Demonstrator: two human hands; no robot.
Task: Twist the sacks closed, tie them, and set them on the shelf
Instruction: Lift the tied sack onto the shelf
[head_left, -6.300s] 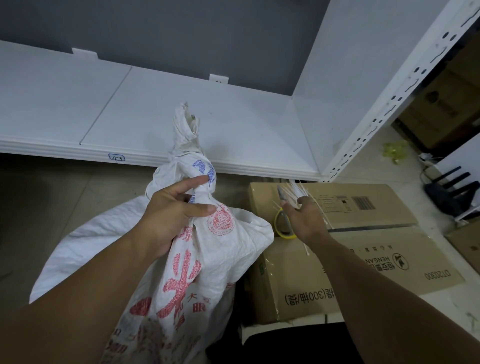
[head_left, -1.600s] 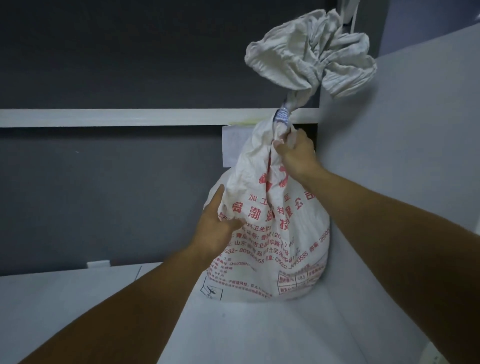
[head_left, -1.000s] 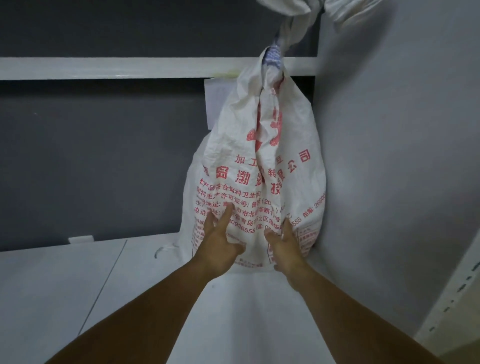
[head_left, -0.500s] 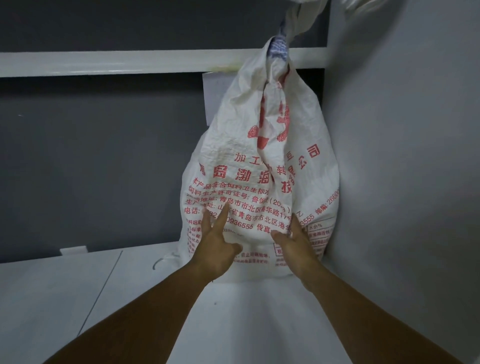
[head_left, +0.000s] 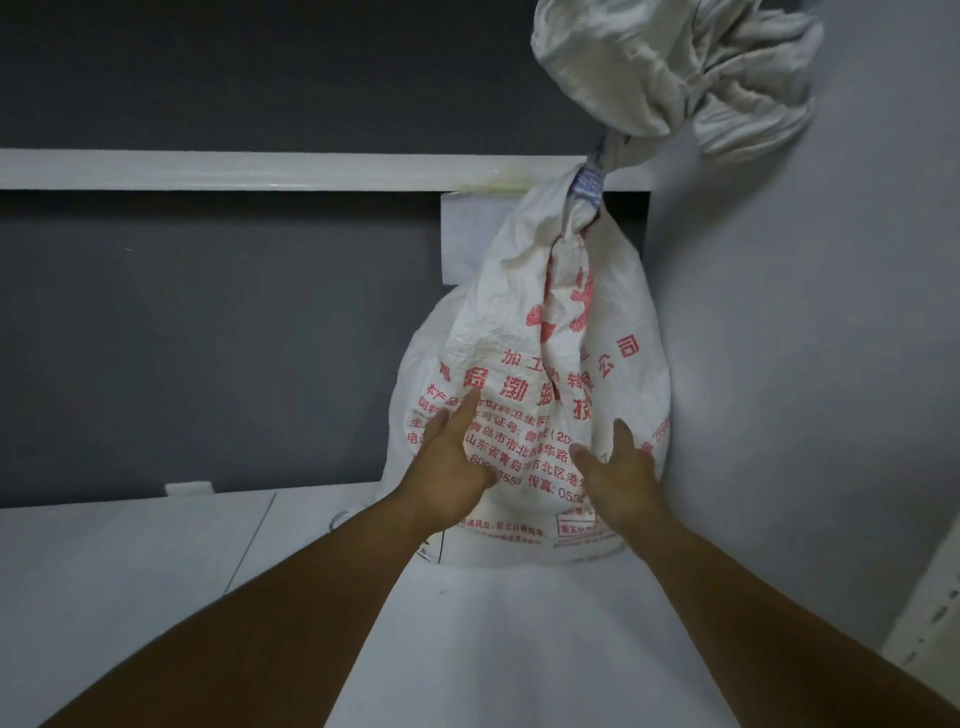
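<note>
Standing upright, sack cinched, red-printed

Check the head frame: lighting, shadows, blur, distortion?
Head view: dim, flat, bluish light, no glare; soft shadow on the side panel beside the sack; its red print readable; left hand and right hand slightly soft; wide angle swells the forearms at the bottom edge.

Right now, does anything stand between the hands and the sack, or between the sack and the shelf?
Nothing visible does. The left hand and right hand rest on the sack, which already stands on the shelf, in the corner by the side wall.
</note>
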